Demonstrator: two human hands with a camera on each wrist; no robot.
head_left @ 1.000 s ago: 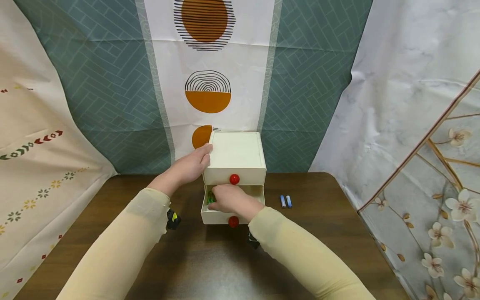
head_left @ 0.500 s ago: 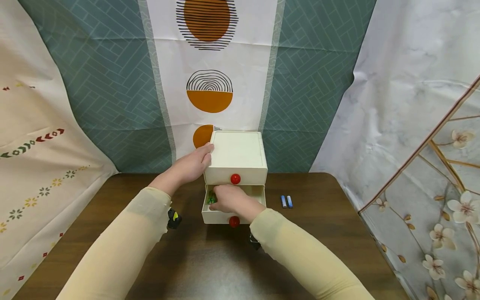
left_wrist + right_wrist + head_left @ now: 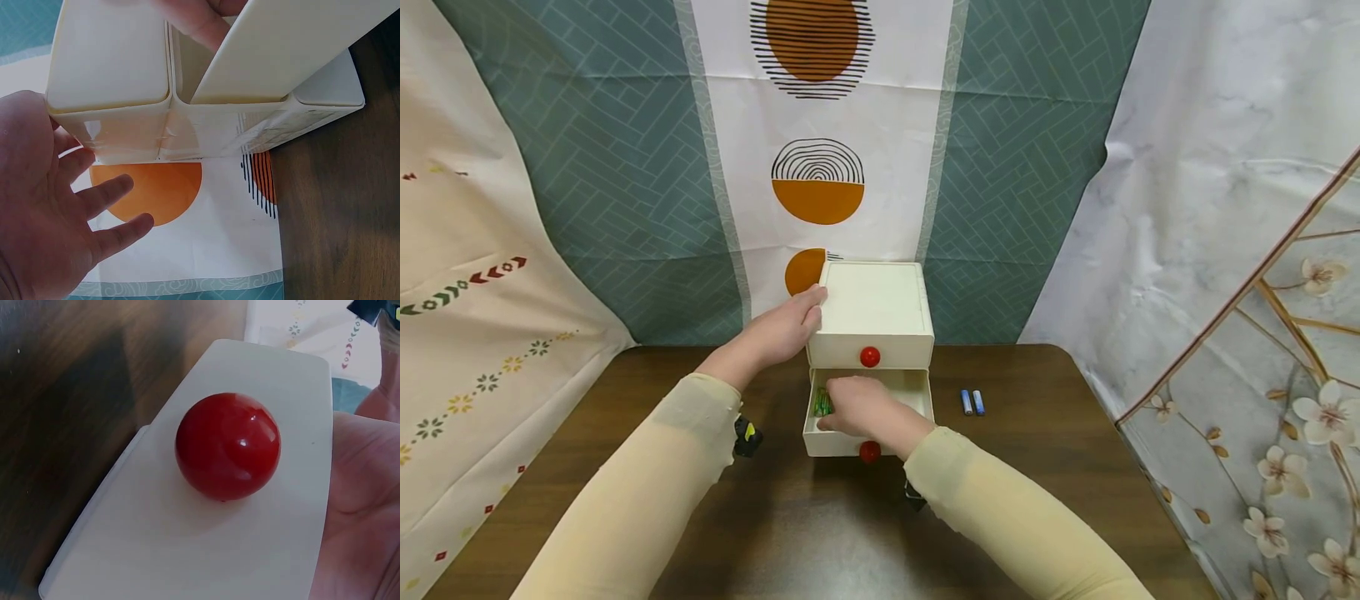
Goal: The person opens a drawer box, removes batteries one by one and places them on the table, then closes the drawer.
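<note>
A white drawer cabinet (image 3: 876, 297) with red knobs stands on the table, the drawer (image 3: 835, 446) under its top one pulled out. My left hand (image 3: 782, 331) rests against the cabinet's left side; in the left wrist view its fingers are spread (image 3: 122, 236). My right hand (image 3: 863, 408) reaches over the drawer's front into it, beside several green batteries (image 3: 822, 402) at the left. The right wrist view has the drawer's red knob (image 3: 228, 447) close up, with the palm beyond the front panel. The right fingertips are hidden, so any hold is unclear.
Two blue-and-white batteries, a left one (image 3: 966, 403) and a right one (image 3: 978, 403), lie to the right of the cabinet on the dark wooden table (image 3: 820, 533). Patterned cloths (image 3: 1022, 167) hang behind and at both sides.
The drawer has slid slightly out toward me, and my right hand has moved slightly toward me too. More of the green batteries shows. The left hand keeps its place on the cabinet.
</note>
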